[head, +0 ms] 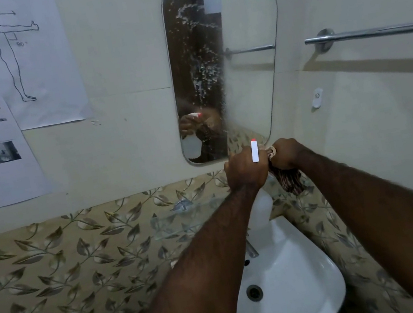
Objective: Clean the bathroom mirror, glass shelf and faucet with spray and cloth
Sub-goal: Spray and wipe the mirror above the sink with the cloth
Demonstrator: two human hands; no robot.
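While the left hand [246, 173] is curling its fingers tight round the neck of a spray bottle [254, 151], the white plastic head with its red tip is sticking up above the knuckles and the pale, rounded body is hanging below the wrist. Just beside it, the right hand [285, 154] is clenching a bunched cloth [287, 182], a soft brown-and-cream patterned rag that is drooping from the fist. Both hands are hovering in front of the lower right corner of the mirror [250, 80], a tall pane with rounded corners whose left half is carrying beads and streaks of spray. Below them the clear glass shelf [183, 220] is jutting from the leaf-patterned tiles [54, 263], and the metal faucet [252, 249] is peeking out between the forearms over the smooth white sink [296, 277]. A shiny round towel bar [370, 33] is running along the wall to the right.
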